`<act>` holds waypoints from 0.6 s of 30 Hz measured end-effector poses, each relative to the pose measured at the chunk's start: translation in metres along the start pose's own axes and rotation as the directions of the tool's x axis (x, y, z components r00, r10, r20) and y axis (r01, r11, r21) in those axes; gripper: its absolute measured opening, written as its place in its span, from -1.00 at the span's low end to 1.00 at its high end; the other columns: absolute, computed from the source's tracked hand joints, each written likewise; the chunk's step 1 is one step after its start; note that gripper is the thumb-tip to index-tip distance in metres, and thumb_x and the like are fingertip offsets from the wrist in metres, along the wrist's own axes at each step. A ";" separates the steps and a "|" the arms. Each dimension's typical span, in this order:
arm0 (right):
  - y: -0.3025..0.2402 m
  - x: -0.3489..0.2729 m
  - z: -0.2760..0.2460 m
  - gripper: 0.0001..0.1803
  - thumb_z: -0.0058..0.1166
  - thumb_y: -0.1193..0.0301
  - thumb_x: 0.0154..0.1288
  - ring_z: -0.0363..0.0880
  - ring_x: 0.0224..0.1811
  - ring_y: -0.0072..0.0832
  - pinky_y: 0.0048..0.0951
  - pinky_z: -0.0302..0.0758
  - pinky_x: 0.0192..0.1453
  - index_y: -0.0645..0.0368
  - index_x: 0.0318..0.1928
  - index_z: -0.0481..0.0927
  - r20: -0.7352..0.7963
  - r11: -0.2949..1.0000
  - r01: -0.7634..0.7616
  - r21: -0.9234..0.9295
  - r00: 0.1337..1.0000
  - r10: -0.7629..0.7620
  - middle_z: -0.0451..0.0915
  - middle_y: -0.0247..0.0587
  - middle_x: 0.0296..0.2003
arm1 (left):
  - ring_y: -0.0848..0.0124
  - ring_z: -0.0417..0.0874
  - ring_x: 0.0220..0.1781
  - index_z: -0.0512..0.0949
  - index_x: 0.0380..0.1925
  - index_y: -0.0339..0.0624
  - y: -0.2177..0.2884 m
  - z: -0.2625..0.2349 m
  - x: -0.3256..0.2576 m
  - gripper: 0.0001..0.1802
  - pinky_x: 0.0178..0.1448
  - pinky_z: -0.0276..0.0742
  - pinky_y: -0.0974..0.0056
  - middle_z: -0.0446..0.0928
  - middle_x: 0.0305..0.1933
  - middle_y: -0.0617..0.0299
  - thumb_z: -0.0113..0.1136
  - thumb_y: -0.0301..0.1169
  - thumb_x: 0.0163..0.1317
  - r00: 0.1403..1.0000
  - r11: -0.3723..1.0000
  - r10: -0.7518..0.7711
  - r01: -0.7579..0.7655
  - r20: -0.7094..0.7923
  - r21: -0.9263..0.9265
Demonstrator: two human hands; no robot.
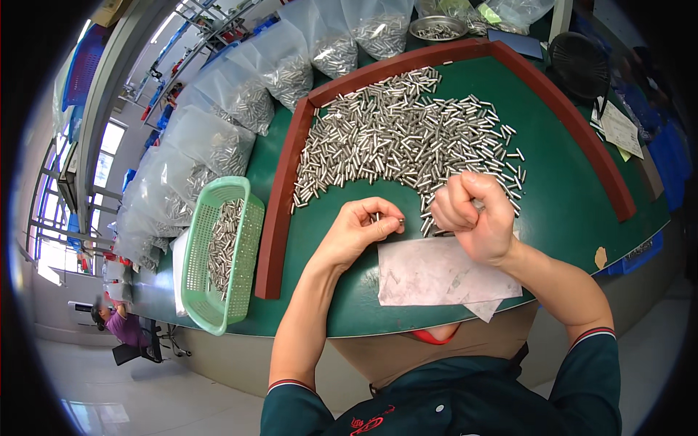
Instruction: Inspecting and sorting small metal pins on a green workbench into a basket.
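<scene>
Head view: left hand (361, 227) fingers (385, 227) pinch small metal pins (398, 220), poking out at their 3 o'clock. Right hand (474, 214) is curled shut just beside the pin pile (400, 138) on the green desk (567, 196).

A few short, shiny, silver metal pins (389, 218) are pinched in the left-hand grip, pointing roughly sideways, just above the green tabletop. A broad, loose heap of identical small metal cylinders (407, 138) is spread flat across the tabletop, inside the reddish-brown raised border, reaching to the right-hand grip.
</scene>
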State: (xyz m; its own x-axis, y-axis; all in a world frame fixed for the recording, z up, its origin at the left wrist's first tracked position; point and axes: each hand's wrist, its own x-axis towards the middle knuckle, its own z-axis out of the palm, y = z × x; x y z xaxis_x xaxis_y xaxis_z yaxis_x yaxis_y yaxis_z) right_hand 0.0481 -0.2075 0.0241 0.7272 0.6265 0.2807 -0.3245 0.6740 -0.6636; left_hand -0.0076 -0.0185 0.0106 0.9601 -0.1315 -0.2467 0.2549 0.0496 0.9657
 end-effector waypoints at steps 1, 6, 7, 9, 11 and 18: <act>0.000 0.000 0.000 -0.56 -0.40 0.33 0.25 -0.11 -0.78 -0.66 -0.56 -0.11 -0.68 0.09 -0.80 0.07 -0.020 1.000 0.007 -0.003 1.000 -0.007 0.03 -0.43 -0.84 | 0.64 0.43 -0.47 0.48 -0.42 -0.27 -0.001 0.007 -0.003 -0.91 -0.38 0.32 0.54 0.49 -0.51 0.32 0.12 -0.48 0.10 1.000 0.990 0.019 -0.018 -0.009 0.140; 0.004 0.000 0.003 -0.54 -0.42 0.27 0.25 -0.14 -0.79 -0.63 -0.53 -0.10 -0.67 0.06 -0.81 0.07 -0.014 0.997 -0.019 -0.078 1.000 0.018 0.03 -0.43 -0.86 | 0.47 0.41 -0.62 0.44 -0.49 -0.31 0.003 0.040 -0.023 -0.88 -0.51 0.32 0.40 0.44 -0.63 0.19 0.14 -0.48 0.04 0.981 0.610 0.191 -0.125 0.008 0.782; 0.006 -0.001 0.004 -0.54 -0.41 0.28 0.24 -0.13 -0.79 -0.63 -0.54 -0.10 -0.67 0.07 -0.82 0.08 -0.022 0.996 -0.023 -0.085 1.000 0.021 0.03 -0.43 -0.86 | 0.38 0.38 -0.65 0.42 -0.51 -0.31 -0.004 0.041 -0.021 -0.86 -0.51 0.32 0.34 0.42 -0.64 0.13 0.17 -0.49 0.00 0.961 0.608 0.276 -0.186 0.014 0.772; 0.009 -0.002 0.004 -0.54 -0.39 0.30 0.24 -0.11 -0.79 -0.63 -0.54 -0.09 -0.66 0.09 -0.82 0.08 -0.034 0.993 -0.041 -0.109 0.999 0.037 0.04 -0.42 -0.86 | 0.37 0.39 -0.64 0.41 -0.51 -0.32 -0.002 0.040 -0.022 -0.85 -0.51 0.33 0.33 0.43 -0.63 0.13 0.18 -0.49 -0.01 0.974 0.612 0.228 -0.144 0.000 0.778; 0.015 -0.004 0.002 -0.54 -0.38 0.31 0.23 -0.10 -0.79 -0.63 -0.54 -0.09 -0.67 0.10 -0.82 0.08 -0.031 0.992 -0.065 -0.112 0.998 0.062 0.03 -0.43 -0.86 | 0.32 0.43 -0.63 0.40 -0.52 -0.32 0.002 0.040 -0.024 -0.84 -0.50 0.34 0.31 0.45 -0.61 0.10 0.19 -0.49 -0.02 0.984 0.600 0.177 -0.088 -0.024 0.795; 0.024 -0.009 0.004 -0.55 -0.38 0.32 0.23 -0.09 -0.79 -0.64 -0.54 -0.10 -0.67 0.09 -0.82 0.07 -0.084 0.990 -0.109 -0.092 0.991 0.101 0.03 -0.44 -0.86 | 0.12 0.46 -0.56 0.35 -0.54 -0.31 -0.002 0.040 -0.023 -0.82 -0.47 0.34 0.17 0.43 -0.64 0.03 0.17 -0.49 -0.03 0.974 0.586 0.228 -0.144 0.008 0.797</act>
State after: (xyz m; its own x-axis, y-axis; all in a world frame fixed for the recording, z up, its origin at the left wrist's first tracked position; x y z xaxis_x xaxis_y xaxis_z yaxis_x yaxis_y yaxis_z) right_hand 0.0320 -0.1957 0.0085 0.7390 0.6562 0.1528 -0.3446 0.5630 -0.7512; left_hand -0.0349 -0.0555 0.0172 0.9920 -0.1248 -0.0191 -0.0804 -0.7412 0.6664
